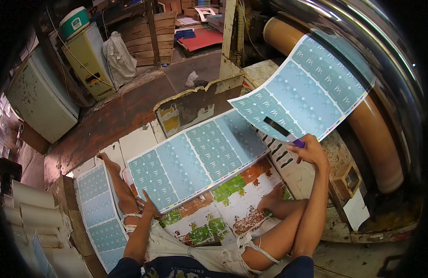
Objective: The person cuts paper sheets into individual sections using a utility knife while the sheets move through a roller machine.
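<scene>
My right hand (308, 150) is closed around the purple handle of a flat tool (283, 129) with a dark, blade-like end; its exact kind is unclear. The dark end lies against a teal and light-blue printed sheet (302, 88), which curves down from a large roller. Below, a stack of matching printed sheets (198, 160) rests in front of me. My left hand (147, 204) touches the stack's near left corner, with its fingers stretched out. The sheet's upper end goes under the shiny cylinder and is hidden there.
A shiny metal cylinder (385, 41) and a brown roller (376, 143) fill the right side. Another stack of printed sheets (95, 204) lies at left. A worn, paint-patched board (223, 204) is under my legs. Beyond stand a metal cabinet (42, 92) and a wooden crate (153, 37).
</scene>
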The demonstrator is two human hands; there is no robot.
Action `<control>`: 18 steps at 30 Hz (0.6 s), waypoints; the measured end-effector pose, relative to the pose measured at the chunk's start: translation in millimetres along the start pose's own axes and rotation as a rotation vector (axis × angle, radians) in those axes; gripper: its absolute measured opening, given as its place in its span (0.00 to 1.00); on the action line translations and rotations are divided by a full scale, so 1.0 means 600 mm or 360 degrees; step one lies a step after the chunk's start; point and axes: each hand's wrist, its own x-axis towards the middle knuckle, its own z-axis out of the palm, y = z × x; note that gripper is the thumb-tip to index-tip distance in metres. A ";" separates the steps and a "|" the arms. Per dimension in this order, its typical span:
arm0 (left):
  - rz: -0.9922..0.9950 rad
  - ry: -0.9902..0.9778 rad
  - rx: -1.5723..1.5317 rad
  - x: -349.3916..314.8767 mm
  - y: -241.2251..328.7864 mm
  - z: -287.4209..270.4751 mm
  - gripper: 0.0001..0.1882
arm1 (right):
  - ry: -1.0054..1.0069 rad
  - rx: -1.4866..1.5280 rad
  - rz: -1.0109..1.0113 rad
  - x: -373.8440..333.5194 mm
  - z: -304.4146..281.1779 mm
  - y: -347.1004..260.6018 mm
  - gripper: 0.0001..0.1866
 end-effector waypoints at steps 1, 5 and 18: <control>-0.0114 -0.0277 -0.0384 0.000 -0.002 0.013 0.90 | -0.0069 0.0110 -0.0030 0.004 0.009 -0.004 0.16; -0.0333 -0.0500 -0.0255 0.016 -0.042 0.026 0.91 | -0.0447 0.0013 -0.0199 0.024 0.046 -0.022 0.15; 0.0267 -0.1660 -0.2559 -0.151 0.388 -0.161 0.43 | -0.1236 -0.0044 -0.0301 0.013 0.120 -0.088 0.16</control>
